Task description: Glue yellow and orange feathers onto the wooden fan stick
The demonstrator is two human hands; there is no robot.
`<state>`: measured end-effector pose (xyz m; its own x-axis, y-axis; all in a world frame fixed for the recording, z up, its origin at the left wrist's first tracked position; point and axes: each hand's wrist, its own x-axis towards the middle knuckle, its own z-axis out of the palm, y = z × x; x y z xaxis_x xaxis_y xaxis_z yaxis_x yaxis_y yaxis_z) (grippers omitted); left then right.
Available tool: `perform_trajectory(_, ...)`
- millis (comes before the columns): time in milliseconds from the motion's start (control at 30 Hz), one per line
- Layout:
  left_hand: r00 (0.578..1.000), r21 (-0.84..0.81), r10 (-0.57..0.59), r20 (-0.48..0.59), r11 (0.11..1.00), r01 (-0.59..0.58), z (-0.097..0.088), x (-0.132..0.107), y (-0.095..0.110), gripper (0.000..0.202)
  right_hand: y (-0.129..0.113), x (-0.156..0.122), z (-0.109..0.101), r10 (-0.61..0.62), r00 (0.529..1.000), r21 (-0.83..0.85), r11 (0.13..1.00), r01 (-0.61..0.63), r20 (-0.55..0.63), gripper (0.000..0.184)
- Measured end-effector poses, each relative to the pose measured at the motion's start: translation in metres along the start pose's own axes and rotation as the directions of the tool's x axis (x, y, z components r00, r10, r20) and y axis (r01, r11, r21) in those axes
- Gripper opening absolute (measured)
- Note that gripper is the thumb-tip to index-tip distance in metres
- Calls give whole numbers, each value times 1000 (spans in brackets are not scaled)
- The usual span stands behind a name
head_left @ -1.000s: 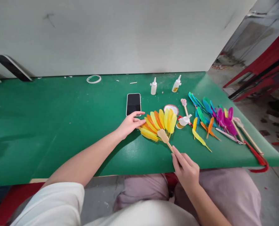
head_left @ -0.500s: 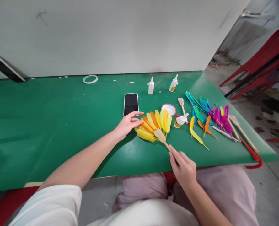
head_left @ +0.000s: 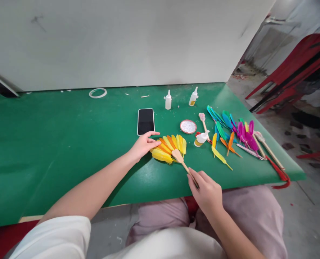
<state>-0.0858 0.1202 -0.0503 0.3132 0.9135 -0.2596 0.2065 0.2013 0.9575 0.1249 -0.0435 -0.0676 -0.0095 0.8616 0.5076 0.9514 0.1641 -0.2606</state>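
Note:
A fan of yellow and orange feathers spreads just above the table, joined to a flat-headed wooden handle. My right hand is closed round the lower end of that handle. At the fan's left edge, my left hand touches the feathers, its visible fingers stretched out and apart. Its fingers on the far side are partly hidden. A white glue bottle stands right of the fan, near a small round dish of white stuff.
A phone lies behind my left hand. Two more glue bottles stand towards the back wall. Loose coloured feathers, wooden handles and a red tassel lie at the right. A white ring rests at the back left.
The fan has turned slightly and tilted in my hands, its right feathers looking shorter and lower, uncovering the round dish. The whole view has shifted a little to the right.

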Motion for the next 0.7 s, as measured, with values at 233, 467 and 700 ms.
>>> perform_trajectory(233,974,323,196,-116,935,-149,0,1,-2,36,-3,1,-1,28,994,-47,999,-23,102,25)
perform_trajectory(467,595,697,746,298,256,-670,12,-22,5,28,7,8,-10,64,980,75,994,-80,187,28)
perform_trajectory(700,236,389,539,809,-189,-901,58,-50,-4,33,65,63,-13,385,916,182,898,-400,116,49)
